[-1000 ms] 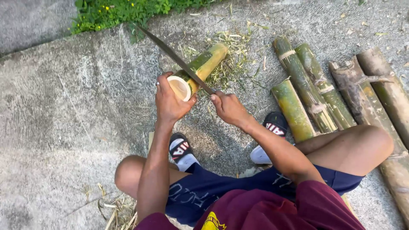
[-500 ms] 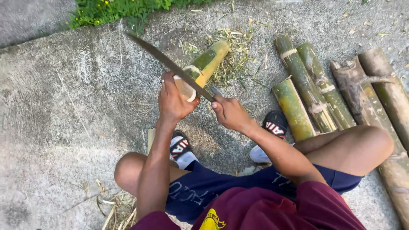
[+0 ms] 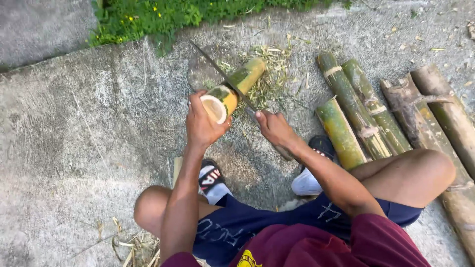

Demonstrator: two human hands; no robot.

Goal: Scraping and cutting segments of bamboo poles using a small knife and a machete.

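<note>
concrete ground (image 3: 74, 148): hands hold bamboo (image 3: 232, 91), knife (image 3: 222, 74).

Left hand (image 3: 202, 124) grips the hollow bamboo piece (image 3: 232, 91); right hand (image 3: 273, 128) lays a long blade (image 3: 217, 69) across it, shavings (image 3: 269, 74) just beyond.

Outdoor setting in daylight, viewed from above: rough grey concrete ground (image 3: 74, 138), stained and cracked, fills most of the view; a strip of grass (image 3: 163, 17) with small yellow flowers borders its far edge; a paler slab (image 3: 39, 27) lies at far left. Dry shavings (image 3: 269, 74) are scattered near the grass, and more straw (image 3: 131, 244) lies at the near edge; several bamboo poles (image 3: 376, 113) rest side by side on the ground at right, some green, some brown.
</note>
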